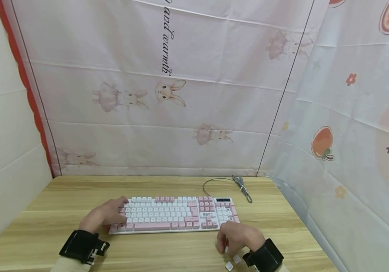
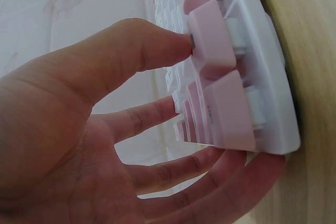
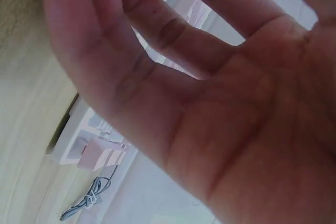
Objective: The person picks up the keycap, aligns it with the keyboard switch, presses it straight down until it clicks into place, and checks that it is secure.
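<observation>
A white and pink keyboard [image 1: 162, 226] lies on the wooden table. My left hand [image 1: 107, 213] holds its left end: in the left wrist view the thumb [image 2: 168, 50] is on a pink key [image 2: 211, 38], and the other fingers reach round the keyboard's side edge. In front of the keyboard's right end, close over the table, my right hand [image 1: 236, 236] has its fingers bent downward. A small white keycap [image 1: 226, 249] shows at its fingertips, which the right wrist view mostly cuts off. Two more loose keycaps, one grey-white [image 1: 237, 259] and one white [image 1: 229, 266], lie beside this hand.
Behind the keyboard's right end, a bundled grey cable [image 1: 243, 187] rests on the table [image 1: 167, 249]. Printed cloth [image 1: 187, 109] hangs behind the table and along both sides. Black wrist bands [image 1: 82, 246] are worn on both arms.
</observation>
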Demonstrator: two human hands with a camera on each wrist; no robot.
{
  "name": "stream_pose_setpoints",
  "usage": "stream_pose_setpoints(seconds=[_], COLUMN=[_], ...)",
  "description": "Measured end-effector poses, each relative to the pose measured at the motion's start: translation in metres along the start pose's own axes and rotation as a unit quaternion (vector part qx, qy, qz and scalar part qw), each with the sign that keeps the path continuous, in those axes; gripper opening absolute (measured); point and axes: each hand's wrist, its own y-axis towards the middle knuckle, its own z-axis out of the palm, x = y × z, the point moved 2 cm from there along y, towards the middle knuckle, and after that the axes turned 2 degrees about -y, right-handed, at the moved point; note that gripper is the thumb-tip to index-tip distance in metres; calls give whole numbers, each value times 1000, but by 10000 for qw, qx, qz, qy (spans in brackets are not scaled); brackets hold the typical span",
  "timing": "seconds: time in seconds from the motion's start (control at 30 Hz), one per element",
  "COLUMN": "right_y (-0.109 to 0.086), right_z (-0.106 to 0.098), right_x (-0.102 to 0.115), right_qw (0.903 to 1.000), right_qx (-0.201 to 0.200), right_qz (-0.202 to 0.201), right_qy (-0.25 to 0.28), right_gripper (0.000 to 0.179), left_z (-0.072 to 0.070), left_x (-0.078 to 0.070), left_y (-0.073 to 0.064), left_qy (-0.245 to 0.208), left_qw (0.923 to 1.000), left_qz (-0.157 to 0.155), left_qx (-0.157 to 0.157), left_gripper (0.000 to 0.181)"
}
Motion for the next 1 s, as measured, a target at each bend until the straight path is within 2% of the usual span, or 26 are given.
stream_pose_setpoints(seconds=[0.2, 0.37, 0.5, 0.73, 1.0], right_y=[0, 1, 2, 3, 5], right_z=[-5, -12, -15, -18, -19], right_x=[-6, -8, -10, -9, -12], right_qw=[9982, 9951, 9938, 9891, 9914], right_qx=[-402, -692, -794, -951, -916], right_qz=[-395, -691, -755, -1119, -930], right_qy=[193, 157, 163, -60, 31], right_gripper=[25, 25, 24, 26, 28], left_z=[1, 1, 1, 1, 1], left_x=[0, 1, 3, 3, 3], left_y=[0, 1, 2, 1, 2], left_qy=[-31, -45, 44, 62, 60], left_qw=[10000, 10000, 10000, 9999, 9999], left_qz=[15, -8, 83, 128, 96], left_qx=[-9, -4, 4, -14, -39], left_gripper=[67, 67, 66, 66, 67])
